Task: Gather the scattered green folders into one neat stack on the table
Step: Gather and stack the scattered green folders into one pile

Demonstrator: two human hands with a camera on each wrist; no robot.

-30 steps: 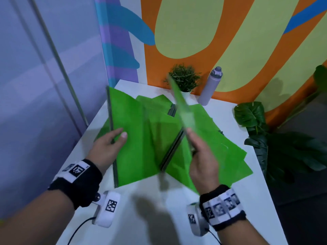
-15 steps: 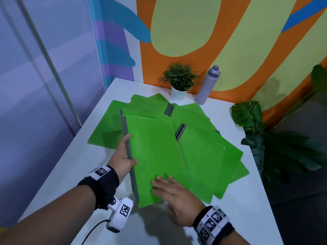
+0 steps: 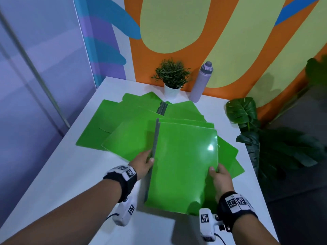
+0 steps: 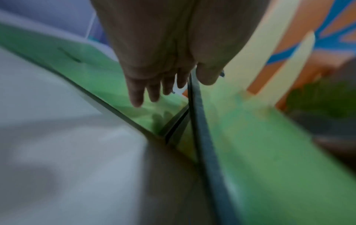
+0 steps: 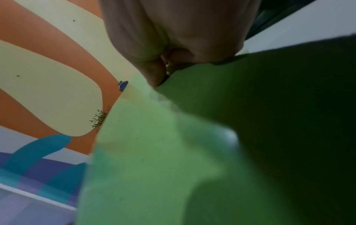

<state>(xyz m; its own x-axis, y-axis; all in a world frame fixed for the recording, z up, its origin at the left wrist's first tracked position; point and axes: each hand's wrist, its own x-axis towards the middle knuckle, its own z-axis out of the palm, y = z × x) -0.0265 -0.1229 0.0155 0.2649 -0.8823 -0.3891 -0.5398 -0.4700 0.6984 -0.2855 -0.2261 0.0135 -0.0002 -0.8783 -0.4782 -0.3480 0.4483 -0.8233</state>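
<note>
Two hands flank one closed folder (image 3: 182, 165) in the head view, raised a little off the white table (image 3: 74, 177) near the front edge. Its long axis runs away from the person, its grey spine on the left. The left hand (image 3: 141, 164) pinches that spine; the right hand (image 3: 220, 175) holds the opposite long edge, thumb on top. The other folders (image 3: 127, 124) lie fanned and overlapping behind and under it, in front of a potted plant (image 3: 172, 75) and a bottle (image 3: 201, 82).

The left wrist view, blurred, shows the spine (image 4: 202, 137) running between thumb and fingers (image 4: 136, 94), which reach beneath.

In the right wrist view the fingers (image 5: 154, 73) curl onto the folder's edge (image 5: 173, 137), though how many are underneath cannot be told.

The loose sheets lie mostly ahead and to the left, nearer the left hand.
</note>
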